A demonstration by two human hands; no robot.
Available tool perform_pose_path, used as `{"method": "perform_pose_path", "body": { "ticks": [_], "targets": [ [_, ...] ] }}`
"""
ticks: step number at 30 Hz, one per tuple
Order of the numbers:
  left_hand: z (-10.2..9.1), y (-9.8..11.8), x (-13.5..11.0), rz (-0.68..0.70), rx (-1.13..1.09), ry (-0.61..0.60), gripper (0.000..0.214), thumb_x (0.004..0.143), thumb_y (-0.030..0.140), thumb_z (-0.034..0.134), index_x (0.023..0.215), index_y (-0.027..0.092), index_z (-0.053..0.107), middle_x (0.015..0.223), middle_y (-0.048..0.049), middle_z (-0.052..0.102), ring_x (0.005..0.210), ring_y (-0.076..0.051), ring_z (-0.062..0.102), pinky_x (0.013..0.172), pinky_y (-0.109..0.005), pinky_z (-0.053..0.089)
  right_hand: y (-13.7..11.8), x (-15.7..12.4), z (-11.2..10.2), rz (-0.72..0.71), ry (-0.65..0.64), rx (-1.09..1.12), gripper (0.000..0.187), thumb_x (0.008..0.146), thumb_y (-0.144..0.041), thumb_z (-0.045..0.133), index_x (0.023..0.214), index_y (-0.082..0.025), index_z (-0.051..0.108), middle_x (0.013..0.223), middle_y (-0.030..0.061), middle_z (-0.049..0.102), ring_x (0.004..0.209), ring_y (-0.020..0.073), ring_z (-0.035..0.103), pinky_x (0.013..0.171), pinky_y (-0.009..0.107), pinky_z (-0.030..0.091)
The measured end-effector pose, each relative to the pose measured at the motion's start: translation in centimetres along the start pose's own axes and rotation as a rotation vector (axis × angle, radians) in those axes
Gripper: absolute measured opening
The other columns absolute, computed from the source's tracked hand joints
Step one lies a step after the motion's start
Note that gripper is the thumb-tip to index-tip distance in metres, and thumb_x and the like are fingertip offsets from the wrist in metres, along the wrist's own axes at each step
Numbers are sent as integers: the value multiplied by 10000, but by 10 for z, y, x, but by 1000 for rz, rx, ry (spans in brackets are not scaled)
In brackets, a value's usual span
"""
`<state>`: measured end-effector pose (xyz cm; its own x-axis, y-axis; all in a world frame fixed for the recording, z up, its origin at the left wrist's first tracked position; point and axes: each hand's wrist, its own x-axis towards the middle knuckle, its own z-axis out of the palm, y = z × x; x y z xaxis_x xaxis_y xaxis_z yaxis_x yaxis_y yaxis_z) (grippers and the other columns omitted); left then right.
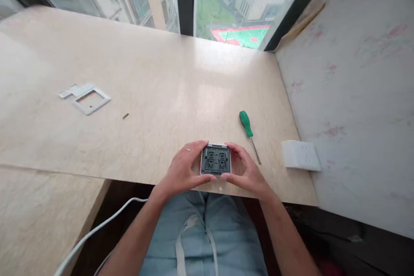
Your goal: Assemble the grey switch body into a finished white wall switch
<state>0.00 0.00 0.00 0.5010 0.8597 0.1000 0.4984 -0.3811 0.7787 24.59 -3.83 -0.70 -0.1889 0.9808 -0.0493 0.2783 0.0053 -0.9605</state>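
Note:
Between my two hands is a square wall switch (216,159), its dark grey inner mechanism facing up inside a white rim. My left hand (186,166) grips its left side, thumb at the near edge and fingers at the far corner. On the opposite side my right hand (247,170) holds it in the same way. The switch is close to the front edge of the tabletop; whether it rests on the surface I cannot tell. A green-handled screwdriver (246,124) lies to the right, beyond my right hand, its shaft pointing toward me.
A white square frame (105,100) and flat white pieces (77,90) lie at the left. Near them is a small screw (126,116). A white wall socket (300,155) is at the right by the papered wall (355,95). A white cable (106,224) hangs below the table edge.

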Motion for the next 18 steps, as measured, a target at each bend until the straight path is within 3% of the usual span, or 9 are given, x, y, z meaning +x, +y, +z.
{"method": "perform_pose_path", "body": {
  "ticks": [5, 11, 18],
  "targets": [
    [-1, 2, 0, -10, 0, 2, 857, 770, 585, 783, 1473, 263, 412, 1471, -139, 539, 1363, -345, 503, 1121, -540, 435, -1, -3, 0, -2, 13, -39, 861, 775, -377, 845, 1498, -346, 379, 1515, 80, 469, 1409, 293, 459, 1206, 523, 355],
    [0, 2, 0, 3, 0, 10, 850, 763, 554, 801, 1462, 253, 423, 1455, -139, 552, 1355, -332, 511, 1125, -529, 434, -6, 0, -3, -58, -9, -120, 562, 789, -392, 830, 1306, -341, 614, 1503, 68, 488, 1450, 289, 413, 1219, 529, 328],
    [-4, 6, 1, 22, -6, -18, 883, 760, 609, 777, 1469, 218, 425, 1460, -160, 544, 1352, -345, 505, 1123, -536, 434, -14, 2, -7, 17, -29, -119, 592, 745, -415, 861, 1288, -317, 644, 1549, 86, 482, 1471, 293, 403, 1222, 541, 317]
  ]
}}
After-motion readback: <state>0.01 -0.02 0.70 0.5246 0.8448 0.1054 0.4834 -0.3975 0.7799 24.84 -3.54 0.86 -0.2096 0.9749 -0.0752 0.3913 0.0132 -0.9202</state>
